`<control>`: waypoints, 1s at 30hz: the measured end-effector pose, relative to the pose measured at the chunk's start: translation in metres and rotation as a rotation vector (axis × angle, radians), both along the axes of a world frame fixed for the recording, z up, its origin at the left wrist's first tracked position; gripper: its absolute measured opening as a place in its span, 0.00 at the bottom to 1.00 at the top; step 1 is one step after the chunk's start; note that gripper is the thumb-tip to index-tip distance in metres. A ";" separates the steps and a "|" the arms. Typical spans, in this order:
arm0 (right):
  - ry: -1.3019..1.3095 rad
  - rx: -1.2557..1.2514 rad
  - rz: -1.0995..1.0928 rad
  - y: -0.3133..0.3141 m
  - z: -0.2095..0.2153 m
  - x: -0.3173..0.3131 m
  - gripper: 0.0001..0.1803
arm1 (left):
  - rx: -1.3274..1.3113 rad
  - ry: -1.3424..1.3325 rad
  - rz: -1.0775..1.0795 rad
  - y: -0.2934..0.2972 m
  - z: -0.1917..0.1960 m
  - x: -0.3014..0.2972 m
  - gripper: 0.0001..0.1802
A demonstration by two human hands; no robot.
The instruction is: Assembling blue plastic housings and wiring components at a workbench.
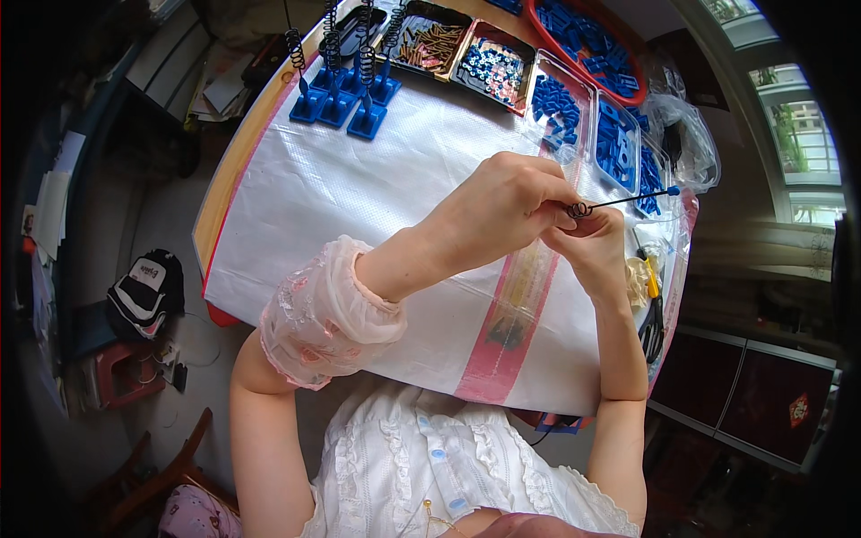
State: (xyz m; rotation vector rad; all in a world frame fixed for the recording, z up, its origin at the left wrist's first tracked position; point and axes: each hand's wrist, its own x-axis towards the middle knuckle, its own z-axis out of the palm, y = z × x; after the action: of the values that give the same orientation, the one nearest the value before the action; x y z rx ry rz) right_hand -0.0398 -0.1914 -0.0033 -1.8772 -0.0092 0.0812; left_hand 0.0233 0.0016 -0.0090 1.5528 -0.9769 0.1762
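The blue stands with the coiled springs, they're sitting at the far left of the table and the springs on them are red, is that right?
Not quite. The blue stands do sit at the far left of the table, but the springs on them are dark metal, not red. The head view shows this. The red thing there is the round tray of blue parts at the far right.

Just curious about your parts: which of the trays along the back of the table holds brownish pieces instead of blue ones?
The dark tray right of the spring stands; its pieces are brown, while the clear trays hold blue ones.
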 end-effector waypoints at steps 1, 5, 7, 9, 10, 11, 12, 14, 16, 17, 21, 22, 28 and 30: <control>0.008 0.010 0.001 -0.001 0.000 0.000 0.07 | -0.005 0.005 -0.003 0.000 0.001 0.000 0.11; 0.012 0.088 0.036 -0.001 0.001 0.004 0.09 | 0.030 0.027 -0.021 0.002 0.003 0.001 0.12; 0.010 0.117 0.065 -0.003 0.003 0.006 0.10 | 0.039 0.015 -0.028 0.002 0.004 0.002 0.12; 0.025 0.123 0.091 -0.009 -0.001 0.007 0.10 | 0.038 0.050 -0.041 0.001 0.005 0.001 0.12; 0.025 0.112 0.098 -0.010 -0.001 0.007 0.09 | 0.038 0.066 -0.051 0.001 0.007 0.001 0.12; 0.025 0.100 0.104 -0.012 -0.001 0.007 0.09 | 0.041 0.071 -0.062 0.000 0.009 0.000 0.12; 0.025 0.096 0.116 -0.012 -0.002 0.008 0.09 | 0.051 0.077 -0.065 0.001 0.012 0.000 0.12; -0.029 0.115 0.126 -0.009 -0.004 0.009 0.08 | 0.076 0.075 -0.067 0.002 0.015 0.000 0.11; -0.071 0.085 0.128 -0.007 -0.002 0.009 0.07 | 0.102 0.059 -0.062 0.002 0.015 0.000 0.11; -0.085 0.047 0.125 -0.007 -0.001 0.009 0.06 | 0.105 0.054 -0.055 0.001 0.014 0.001 0.11; -0.102 0.020 0.119 -0.005 0.000 0.008 0.05 | 0.105 0.078 -0.061 0.000 0.013 0.000 0.11; -0.108 0.033 0.114 -0.005 0.001 0.007 0.05 | 0.103 0.096 -0.069 0.000 0.013 0.000 0.11; -0.090 0.090 0.091 -0.004 0.006 0.003 0.06 | 0.142 0.082 -0.058 -0.001 0.012 0.001 0.12; -0.089 0.066 0.080 -0.005 0.005 0.002 0.06 | 0.167 0.095 -0.044 -0.001 0.014 -0.001 0.10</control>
State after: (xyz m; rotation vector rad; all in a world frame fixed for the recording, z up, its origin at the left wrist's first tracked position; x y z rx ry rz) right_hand -0.0380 -0.1964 0.0017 -1.8131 -0.1464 0.0522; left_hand 0.0226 0.0009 0.0050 1.6745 -0.9695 -0.0102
